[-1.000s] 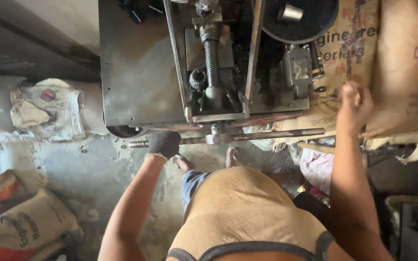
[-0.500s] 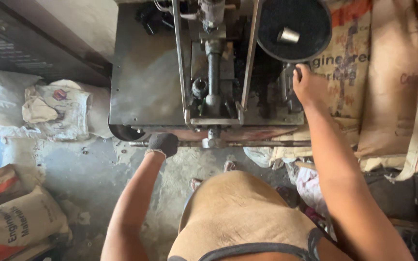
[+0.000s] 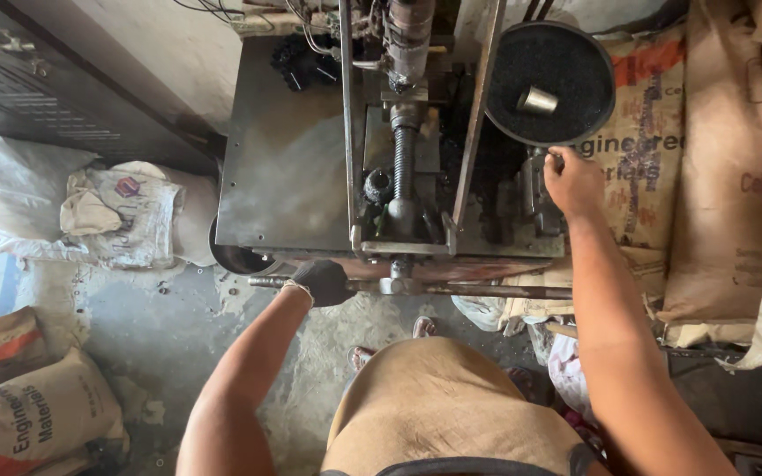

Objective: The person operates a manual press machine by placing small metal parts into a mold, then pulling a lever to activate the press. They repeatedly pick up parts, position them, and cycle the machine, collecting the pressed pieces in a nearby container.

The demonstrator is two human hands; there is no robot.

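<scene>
- Right hand (image 3: 572,181) has come down off the sacks at the far right, where it hung in a loose fist a second ago, and now sits on the right flank of the machine (image 3: 293,159), just under the black round disc (image 3: 550,81). Fingers curl against a dark metal block there; whether they truly clamp a knob or lever I cannot tell.
- Left hand (image 3: 322,282), in a dark glove, has not shifted: closed around the long horizontal bar (image 3: 416,286) at the machine's front edge, left of the bar's middle hub.
- Bar lies level, same as before, so no turn shows yet.
- Upright threaded screw (image 3: 404,167) stands in the centre, between two thin steel rails.
- Small metal cup (image 3: 537,100) rests on the disc, untouched.
- Reading: both hands now on the machine, one on the bar, one at the side — set to work it rather than reaching away.
- Printed sacks (image 3: 734,176) stacked right; more bags (image 3: 37,414) on the floor left.
</scene>
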